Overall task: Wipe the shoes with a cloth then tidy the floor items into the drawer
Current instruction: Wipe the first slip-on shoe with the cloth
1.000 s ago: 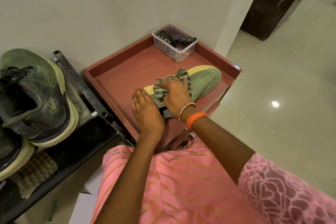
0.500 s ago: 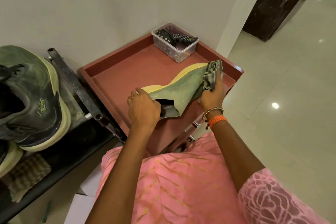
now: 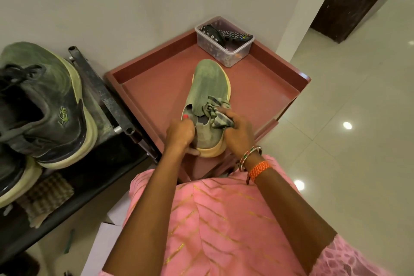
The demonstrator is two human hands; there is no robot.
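A green slip-on shoe (image 3: 207,87) with a yellow sole lies upright on the red-brown tray top (image 3: 154,94) of a small cabinet, toe pointing away from me. My left hand (image 3: 180,134) grips its heel collar, thumb under the heel. My right hand (image 3: 237,132) holds a bunched striped grey cloth (image 3: 216,111) against the shoe's right side near the opening.
A clear plastic box (image 3: 226,46) with a remote control and dark items stands at the tray's far corner. A black metal shoe rack (image 3: 105,98) on the left carries a dark green sneaker (image 3: 42,105) and another below. A pale tiled floor (image 3: 349,101) spreads to the right, a dark wooden cabinet (image 3: 354,0) beyond.
The shoe has turned from lying on its side across the tray to upright with its toe away from me. My right hand brought the cloth back from the toe to near the opening.
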